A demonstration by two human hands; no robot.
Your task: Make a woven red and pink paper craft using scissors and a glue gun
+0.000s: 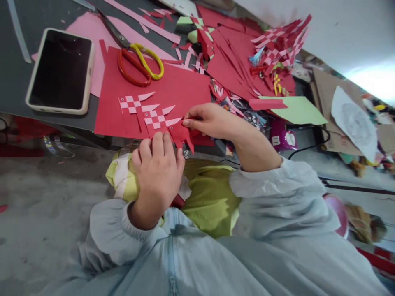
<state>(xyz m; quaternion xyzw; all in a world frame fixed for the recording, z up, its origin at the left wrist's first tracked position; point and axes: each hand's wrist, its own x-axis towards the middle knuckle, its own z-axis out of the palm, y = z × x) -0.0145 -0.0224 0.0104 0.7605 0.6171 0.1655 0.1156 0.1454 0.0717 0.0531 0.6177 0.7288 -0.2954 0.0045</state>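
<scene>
My right hand (211,119) pinches the tail side of a small red paper fish (179,133) between thumb and finger. My left hand (158,168) lies palm down, its fingers stretched to the near edge of a red paper sheet (185,90) and touching the fish's left side. Two woven pink-and-red paper fish, one farther left (131,105) and one in the middle (155,119), rest on that sheet. Scissors (135,61) with one red and one yellow handle lie on its far part, blades pointing up and left.
A phone (61,72) lies at the left on the dark table. Pink paper (92,31) is under the scissors. Red sheets (231,57), woven scraps (284,41) and light green paper (296,109) pile up at the right. A purple device (282,137) stands beyond my right forearm.
</scene>
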